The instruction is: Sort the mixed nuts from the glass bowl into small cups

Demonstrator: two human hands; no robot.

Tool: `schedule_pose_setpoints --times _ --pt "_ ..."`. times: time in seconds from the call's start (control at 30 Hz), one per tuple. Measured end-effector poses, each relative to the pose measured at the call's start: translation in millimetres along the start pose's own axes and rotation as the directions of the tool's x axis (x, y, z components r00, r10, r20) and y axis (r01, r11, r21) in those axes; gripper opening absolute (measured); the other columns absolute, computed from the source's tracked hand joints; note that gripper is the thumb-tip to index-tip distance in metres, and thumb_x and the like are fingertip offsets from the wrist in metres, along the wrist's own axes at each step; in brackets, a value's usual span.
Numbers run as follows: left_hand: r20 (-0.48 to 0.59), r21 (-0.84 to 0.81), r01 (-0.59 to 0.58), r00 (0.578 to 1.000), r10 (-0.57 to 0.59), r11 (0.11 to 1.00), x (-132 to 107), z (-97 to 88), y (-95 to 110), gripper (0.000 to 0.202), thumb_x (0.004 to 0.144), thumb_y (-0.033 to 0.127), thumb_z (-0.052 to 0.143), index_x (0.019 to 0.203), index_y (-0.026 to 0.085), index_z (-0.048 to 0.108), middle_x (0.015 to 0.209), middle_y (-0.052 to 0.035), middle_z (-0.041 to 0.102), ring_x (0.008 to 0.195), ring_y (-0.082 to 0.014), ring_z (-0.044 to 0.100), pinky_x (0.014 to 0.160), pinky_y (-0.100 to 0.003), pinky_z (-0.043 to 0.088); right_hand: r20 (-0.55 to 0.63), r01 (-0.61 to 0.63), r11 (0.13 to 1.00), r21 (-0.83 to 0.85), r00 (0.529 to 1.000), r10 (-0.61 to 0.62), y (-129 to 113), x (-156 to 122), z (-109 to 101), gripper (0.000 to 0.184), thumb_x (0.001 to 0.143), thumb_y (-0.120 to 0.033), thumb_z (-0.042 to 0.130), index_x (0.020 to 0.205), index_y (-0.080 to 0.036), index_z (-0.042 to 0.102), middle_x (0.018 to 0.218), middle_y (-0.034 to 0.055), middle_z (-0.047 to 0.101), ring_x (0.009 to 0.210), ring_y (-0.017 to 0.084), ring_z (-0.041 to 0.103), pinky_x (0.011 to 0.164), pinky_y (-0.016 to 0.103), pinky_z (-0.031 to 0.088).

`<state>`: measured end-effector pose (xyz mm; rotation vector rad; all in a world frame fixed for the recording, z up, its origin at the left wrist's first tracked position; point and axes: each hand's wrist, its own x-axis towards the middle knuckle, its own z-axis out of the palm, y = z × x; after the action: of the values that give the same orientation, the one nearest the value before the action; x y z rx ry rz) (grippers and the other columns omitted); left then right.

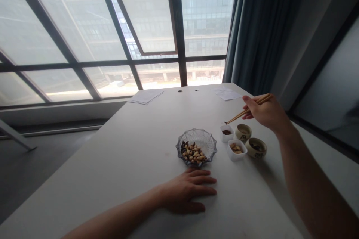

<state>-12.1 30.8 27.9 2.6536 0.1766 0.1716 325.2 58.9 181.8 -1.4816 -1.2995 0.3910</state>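
My right hand [266, 112] grips a pair of wooden chopsticks [246, 110], their tips hovering just above a small white square cup [226, 133] with something dark red inside. My left hand [187, 190] lies flat on the white table [126, 157], fingers stretched out, just in front of a cut-glass bowl [196, 146] of mixed nuts and beans. A second white square cup [237, 149] holds pale nuts. Two round ceramic cups [243, 132] [255, 147] stand beside the white ones, to the right.
Sheets of paper lie at the table's far edge, one stack [146, 96] left and one sheet [228, 94] right. A large window with dark frames [176, 26] is behind, and a grey-blue curtain [260, 26] hangs at the right.
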Motion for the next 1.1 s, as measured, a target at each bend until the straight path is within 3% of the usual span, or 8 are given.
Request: schedule_pose_setpoints --times 0.27,0.37,0.43,0.53,0.6,0.67,0.9,1.1 --pt "0.012 0.010 0.011 1.000 -0.012 1.000 0.9 -0.7 1.6 0.057 0.097 0.047 0.063 0.150 0.029 0.052 0.160 -0.0063 0.047 0.149 -0.0346 0.039 0.124 -0.049 0.031 0.056 -0.032 0.999 -0.005 0.998 0.032 -3.5 -1.6 2.7 0.045 0.076 -0.060 0.084 0.071 -0.017 0.073 0.066 0.0100 0.075 0.055 0.025 0.076 0.048 0.028 0.066" --pt "0.009 0.007 0.012 1.000 -0.012 1.000 0.4 -0.8 2.3 0.057 0.097 0.047 0.064 0.150 0.029 0.052 0.160 -0.0062 0.047 0.149 -0.0348 0.039 0.124 -0.049 0.032 0.185 0.007 0.998 0.062 0.983 -0.018 -9.5 -9.1 11.5 0.047 0.080 -0.062 0.079 0.075 -0.016 0.073 0.069 0.0099 0.076 0.056 0.023 0.076 0.049 0.027 0.064" --pt "0.008 0.008 0.013 1.000 -0.013 1.000 0.4 -0.9 2.5 0.057 0.097 0.047 0.063 0.150 0.029 0.052 0.160 -0.0062 0.048 0.149 -0.0348 0.040 0.123 -0.049 0.032 0.336 0.024 0.995 0.100 0.940 -0.057 -13.5 -16.8 22.7 0.049 0.084 -0.064 0.074 0.076 -0.016 0.072 0.069 0.0088 0.076 0.058 0.022 0.076 0.051 0.026 0.063" --pt "0.001 0.008 0.010 1.000 -0.010 1.000 0.5 -0.7 2.1 0.056 0.098 0.048 0.063 0.150 0.030 0.052 0.159 -0.0064 0.048 0.149 -0.0346 0.040 0.123 -0.049 0.032 0.540 0.075 0.991 0.109 0.833 -0.122 -18.6 -29.5 43.7 0.049 0.087 -0.064 0.071 0.072 -0.017 0.070 0.064 0.0061 0.073 0.061 0.021 0.075 0.054 0.025 0.060" --pt "-0.003 0.009 0.003 1.000 -0.003 1.000 0.6 -0.1 1.6 0.057 0.098 0.048 0.062 0.150 0.030 0.052 0.159 -0.0066 0.049 0.149 -0.0349 0.040 0.123 -0.049 0.032 0.622 0.121 0.989 0.089 0.769 -0.150 -20.3 -36.3 56.5 0.048 0.088 -0.061 0.070 0.070 -0.017 0.069 0.064 0.0051 0.072 0.061 0.020 0.074 0.054 0.024 0.056" --pt "-0.003 0.013 -0.002 1.000 0.002 1.000 0.6 0.7 1.0 0.057 0.098 0.048 0.062 0.151 0.030 0.051 0.159 -0.0067 0.048 0.149 -0.0352 0.039 0.123 -0.050 0.032 0.652 0.146 0.986 0.077 0.741 -0.161 -19.8 -40.3 66.2 0.047 0.090 -0.059 0.069 0.071 -0.016 0.069 0.063 0.0047 0.072 0.061 0.020 0.074 0.052 0.023 0.053" --pt "-0.007 0.018 -0.002 1.000 0.003 1.000 -0.4 2.8 -0.4 0.057 0.098 0.049 0.061 0.150 0.029 0.052 0.159 -0.0063 0.048 0.149 -0.0350 0.040 0.123 -0.051 0.031 0.659 0.113 0.986 0.122 0.734 -0.166 -6.6 -40.3 80.7 0.050 0.088 -0.063 0.069 0.070 -0.016 0.066 0.061 0.0044 0.070 0.060 0.021 0.074 0.051 0.023 0.051" --pt "-0.013 0.008 -0.004 1.000 0.004 1.000 -0.6 3.5 -1.7 0.058 0.097 0.049 0.063 0.151 0.030 0.051 0.159 -0.0074 0.049 0.149 -0.0354 0.040 0.123 -0.050 0.031 0.601 0.073 0.982 0.177 0.782 -0.167 -2.4 -39.9 85.0 0.055 0.086 -0.067 0.068 0.062 -0.018 0.061 0.055 0.0041 0.067 0.056 0.022 0.073 0.050 0.027 0.055"
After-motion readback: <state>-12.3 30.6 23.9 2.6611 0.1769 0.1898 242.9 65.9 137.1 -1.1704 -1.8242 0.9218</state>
